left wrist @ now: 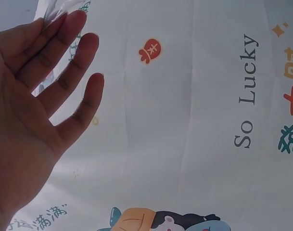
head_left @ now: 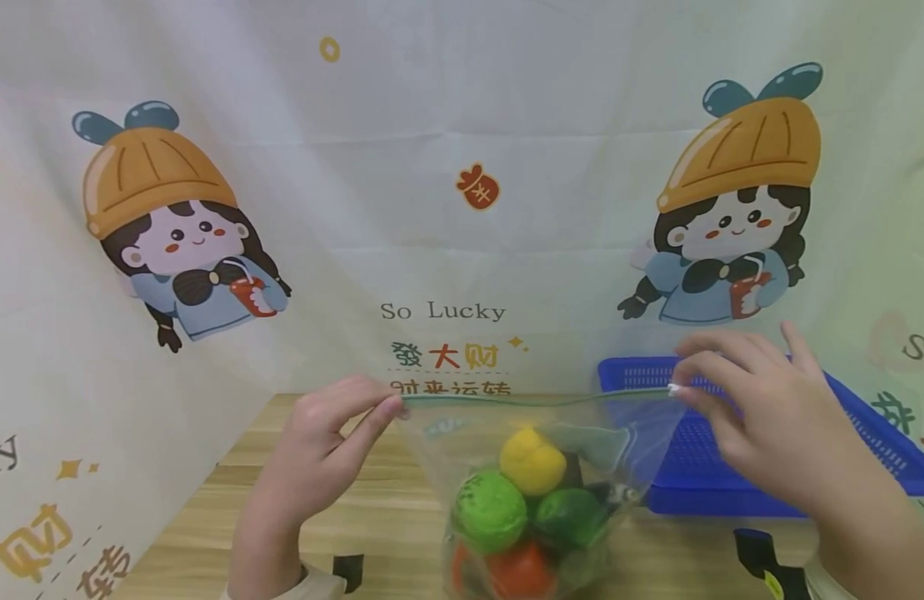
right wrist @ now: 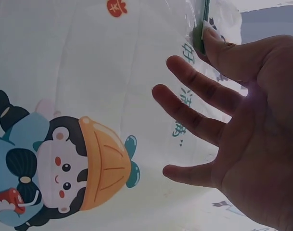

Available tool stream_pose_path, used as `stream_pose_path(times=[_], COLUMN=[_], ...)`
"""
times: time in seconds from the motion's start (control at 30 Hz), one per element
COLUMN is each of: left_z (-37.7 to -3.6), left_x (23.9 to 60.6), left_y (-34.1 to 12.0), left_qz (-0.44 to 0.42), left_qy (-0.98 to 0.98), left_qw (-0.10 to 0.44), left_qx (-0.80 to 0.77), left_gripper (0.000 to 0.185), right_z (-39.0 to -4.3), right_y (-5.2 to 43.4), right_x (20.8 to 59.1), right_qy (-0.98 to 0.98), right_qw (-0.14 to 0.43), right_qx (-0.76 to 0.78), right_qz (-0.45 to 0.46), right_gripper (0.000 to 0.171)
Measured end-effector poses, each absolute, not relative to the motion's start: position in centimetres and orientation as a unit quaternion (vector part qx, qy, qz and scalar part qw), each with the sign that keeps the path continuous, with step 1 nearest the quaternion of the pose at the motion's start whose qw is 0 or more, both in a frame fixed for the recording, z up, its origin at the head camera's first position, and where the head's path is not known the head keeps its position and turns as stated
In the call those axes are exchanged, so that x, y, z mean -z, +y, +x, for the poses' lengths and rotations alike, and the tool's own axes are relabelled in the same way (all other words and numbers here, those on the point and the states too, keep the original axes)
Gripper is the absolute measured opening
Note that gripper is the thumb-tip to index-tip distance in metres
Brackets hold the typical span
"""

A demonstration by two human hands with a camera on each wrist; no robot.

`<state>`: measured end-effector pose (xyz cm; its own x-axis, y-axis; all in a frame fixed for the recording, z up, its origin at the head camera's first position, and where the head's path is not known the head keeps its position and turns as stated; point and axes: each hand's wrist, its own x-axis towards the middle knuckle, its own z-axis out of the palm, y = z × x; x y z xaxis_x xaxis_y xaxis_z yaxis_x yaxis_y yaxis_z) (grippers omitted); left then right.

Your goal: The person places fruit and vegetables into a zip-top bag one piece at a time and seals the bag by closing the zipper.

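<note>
So the clear zip bag (head_left: 536,467) is being held up in the lower middle of the frame with the toy fruit (head_left: 525,508) already packed inside, and the green seal strip (head_left: 536,400) is being pulled taut, though whether it's pressed closed can't be told. One end is being pinched by the left hand (head_left: 319,450), the other by the right hand (head_left: 761,417) in front of the blue basket (head_left: 881,450), with the remaining fingers being kept spread.

Wooden table (head_left: 229,500) with blue basket (head_left: 866,450)
</note>
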<state>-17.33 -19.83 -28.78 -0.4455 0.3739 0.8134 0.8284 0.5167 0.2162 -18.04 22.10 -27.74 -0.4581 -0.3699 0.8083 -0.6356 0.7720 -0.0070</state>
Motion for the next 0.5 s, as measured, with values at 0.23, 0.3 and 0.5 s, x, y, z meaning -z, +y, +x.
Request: stream_pose_path(times=[0.23,0.3,0.5], left_z=[-16.8,-16.6,-17.0], left_x=[28.6,28.4,28.6], left_y=[-20.0,-20.0,-19.2], left_qz=[-0.410,-0.408,-0.297], left_qy=[-0.738,-0.730,-0.775], left_qw=[0.358,0.358,0.338], left_qx=[0.399,0.417,0.444], left_gripper=[0.030,0.031,0.025], right_z=[-16.9,-16.7,-18.2], right_y=[21.9,21.8,20.9], right_x=[27.5,27.4,27.8], right_qy=[-0.829,-0.820,-0.812], right_qw=[0.445,0.451,0.452], right_qx=[-0.171,-0.190,-0.216], right_qz=[0.293,0.297,0.297], right_gripper=[0.020,0.017,0.021])
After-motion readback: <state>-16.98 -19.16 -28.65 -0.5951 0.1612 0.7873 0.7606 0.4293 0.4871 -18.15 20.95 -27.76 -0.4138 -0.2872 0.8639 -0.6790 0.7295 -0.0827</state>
